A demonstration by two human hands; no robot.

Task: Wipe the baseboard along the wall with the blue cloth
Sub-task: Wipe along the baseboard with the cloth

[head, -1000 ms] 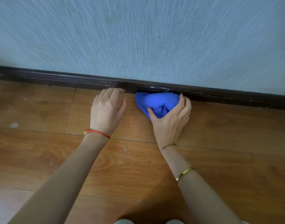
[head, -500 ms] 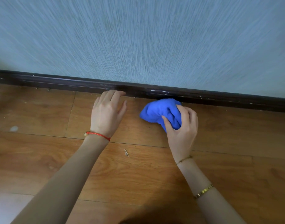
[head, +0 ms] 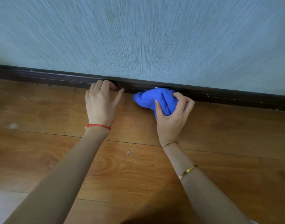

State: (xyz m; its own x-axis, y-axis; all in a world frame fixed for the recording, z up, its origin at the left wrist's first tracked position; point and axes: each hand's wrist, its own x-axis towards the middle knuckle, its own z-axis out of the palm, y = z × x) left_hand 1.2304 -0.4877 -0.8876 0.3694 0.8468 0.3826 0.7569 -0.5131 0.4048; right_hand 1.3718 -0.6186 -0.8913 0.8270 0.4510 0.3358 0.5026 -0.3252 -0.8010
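- Baseboard (head: 235,97): dark strip running across mid-frame, sloping down toward the right, between the blue-grey wall (head: 138,38) and the wood floor (head: 41,151); pale specks and scuffs along its lower edge
- Cloth (head: 148,99): blue, bunched into a wad, centre-right of frame, its upper edge pressed against the baseboard, its underside on the floor
- Right hand (head: 172,117): fingers and thumb curled round the cloth, gripping it from the near side; knuckles just beside the baseboard
- Left hand (head: 101,102): centre-left, holding nothing, palm down over the floor, fingers bent with tips at the baseboard, thumb spread toward the cloth but apart from it
- Red cord (head: 98,126) on left wrist; thin gold chain (head: 170,143) on right wrist, wider gold bangle (head: 187,171) further down that forearm
- Small pale scrap of debris (head: 128,152) on the floor between the forearms, lower centre
- Crumbs scattered at the foot of the baseboard, left of frame; a pale spot on the floor at far left
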